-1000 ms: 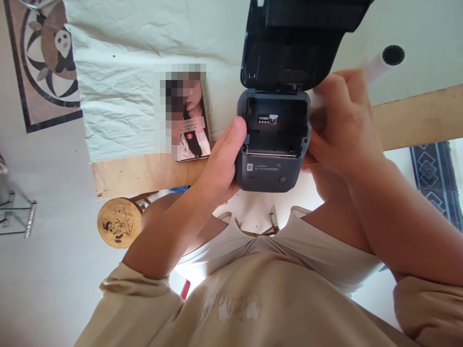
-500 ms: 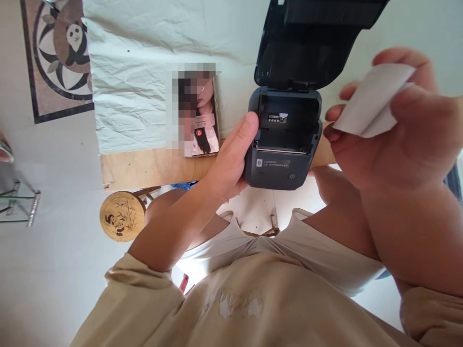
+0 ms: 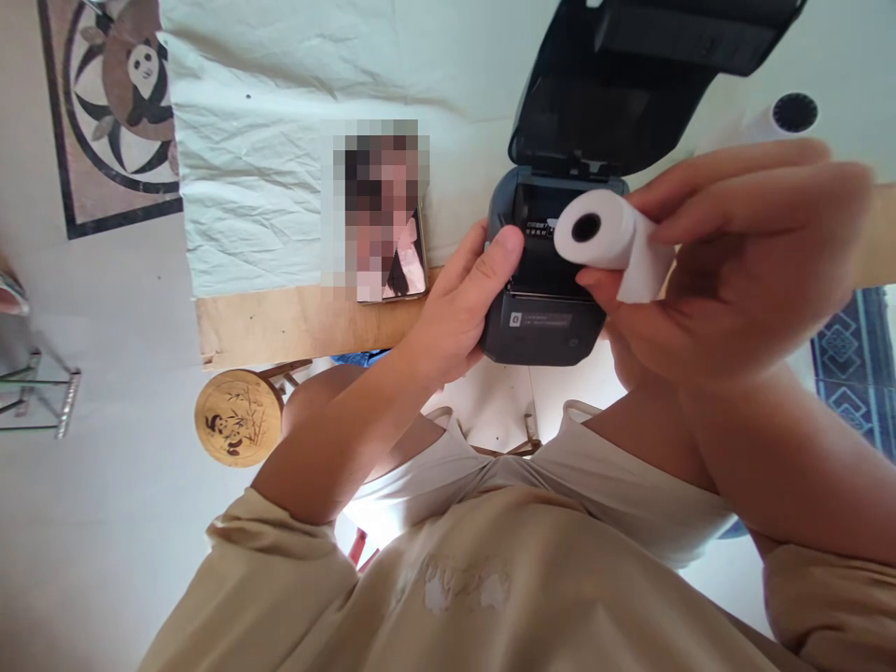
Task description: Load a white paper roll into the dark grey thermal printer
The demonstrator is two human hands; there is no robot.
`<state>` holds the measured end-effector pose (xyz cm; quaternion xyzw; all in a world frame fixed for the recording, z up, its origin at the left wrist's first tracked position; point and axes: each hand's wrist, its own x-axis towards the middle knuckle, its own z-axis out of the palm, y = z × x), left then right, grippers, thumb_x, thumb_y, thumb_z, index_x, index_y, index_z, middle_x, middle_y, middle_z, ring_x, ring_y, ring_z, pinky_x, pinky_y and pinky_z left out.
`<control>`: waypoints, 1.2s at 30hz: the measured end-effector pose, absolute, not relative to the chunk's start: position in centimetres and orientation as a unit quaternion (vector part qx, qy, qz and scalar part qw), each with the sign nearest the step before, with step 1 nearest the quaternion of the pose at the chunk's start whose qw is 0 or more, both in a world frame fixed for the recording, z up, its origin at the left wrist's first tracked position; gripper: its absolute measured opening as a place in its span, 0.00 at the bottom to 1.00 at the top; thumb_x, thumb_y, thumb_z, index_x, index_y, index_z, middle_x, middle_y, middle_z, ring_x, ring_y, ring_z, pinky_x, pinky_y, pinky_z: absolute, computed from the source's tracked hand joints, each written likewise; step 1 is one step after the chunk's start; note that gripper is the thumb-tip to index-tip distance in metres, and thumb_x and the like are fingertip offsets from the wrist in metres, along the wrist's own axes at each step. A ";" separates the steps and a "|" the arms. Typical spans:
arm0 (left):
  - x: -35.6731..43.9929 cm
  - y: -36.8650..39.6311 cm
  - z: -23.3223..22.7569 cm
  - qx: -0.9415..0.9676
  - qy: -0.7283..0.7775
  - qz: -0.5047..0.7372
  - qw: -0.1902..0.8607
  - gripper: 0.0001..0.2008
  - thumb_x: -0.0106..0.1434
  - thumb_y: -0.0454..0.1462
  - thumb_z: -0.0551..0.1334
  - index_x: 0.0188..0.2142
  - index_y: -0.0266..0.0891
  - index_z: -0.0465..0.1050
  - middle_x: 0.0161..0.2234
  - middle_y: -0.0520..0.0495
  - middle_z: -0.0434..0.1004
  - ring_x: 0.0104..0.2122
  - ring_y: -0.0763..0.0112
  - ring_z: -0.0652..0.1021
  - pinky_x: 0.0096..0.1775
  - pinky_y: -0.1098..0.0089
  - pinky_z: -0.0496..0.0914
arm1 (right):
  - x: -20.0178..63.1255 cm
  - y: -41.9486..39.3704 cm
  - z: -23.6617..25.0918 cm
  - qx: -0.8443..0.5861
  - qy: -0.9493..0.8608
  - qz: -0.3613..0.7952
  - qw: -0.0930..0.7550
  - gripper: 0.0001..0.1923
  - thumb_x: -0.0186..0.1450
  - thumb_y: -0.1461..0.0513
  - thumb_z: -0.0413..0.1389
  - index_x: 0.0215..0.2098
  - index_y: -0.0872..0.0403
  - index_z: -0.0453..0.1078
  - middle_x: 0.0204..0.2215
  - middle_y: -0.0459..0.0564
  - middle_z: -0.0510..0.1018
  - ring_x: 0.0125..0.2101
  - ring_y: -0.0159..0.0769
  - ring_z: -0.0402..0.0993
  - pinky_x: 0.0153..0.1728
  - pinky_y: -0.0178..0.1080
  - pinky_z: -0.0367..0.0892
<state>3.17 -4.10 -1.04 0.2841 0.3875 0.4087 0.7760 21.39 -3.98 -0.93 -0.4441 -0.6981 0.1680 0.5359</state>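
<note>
A dark portable label printer is gripped along its left side by my left hand, thumb on the rim. Its lid stands raised at the far side, and the paper bay is exposed. Over the right part of that bay, my right hand pinches a white paper roll with a black core. The roll's loose paper end hangs down beside the fingers. The roll hides part of the bay; whether it touches the printer I cannot tell.
Beyond my right hand, a second white roll lies on the table's pale cloth. A phone lies left of the printer. The table's bare wooden edge is near my legs. A round wooden stool stands at lower left.
My right hand has moved left and turned, bringing the paper roll over the printer's bay. The printer has shifted slightly right in my left hand. The second roll has come into view.
</note>
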 end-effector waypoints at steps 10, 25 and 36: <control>3.4 -4.3 -0.6 0.309 0.380 0.424 0.762 0.14 0.68 0.49 0.63 0.45 0.43 0.71 0.36 0.52 0.79 0.35 0.73 0.81 0.34 0.75 0.73 | 21.6 -3.7 -1.2 -0.372 -0.784 0.027 0.497 0.09 0.57 0.70 0.62 0.31 0.54 0.68 0.37 0.48 0.79 0.40 0.38 0.78 0.38 0.43 0.74; 2.6 -4.3 -0.2 0.307 0.365 0.437 0.762 0.15 0.60 0.29 0.68 0.45 0.41 0.70 0.35 0.55 0.78 0.34 0.78 0.80 0.38 0.76 0.78 | 22.0 -4.4 -1.6 -0.290 -0.815 0.079 0.496 0.05 0.63 0.59 0.58 0.38 0.48 0.73 0.36 0.44 0.78 0.44 0.38 0.74 0.45 0.48 0.70; 2.7 -4.5 -0.9 0.338 0.343 0.443 0.756 0.22 0.56 0.29 0.71 0.49 0.43 0.70 0.38 0.55 0.79 0.34 0.78 0.80 0.35 0.79 0.76 | 20.4 -3.5 -1.3 -0.424 -0.585 0.277 0.634 0.20 0.69 0.50 0.55 0.60 0.33 0.66 0.64 0.35 0.62 0.55 0.37 0.73 0.48 0.39 0.76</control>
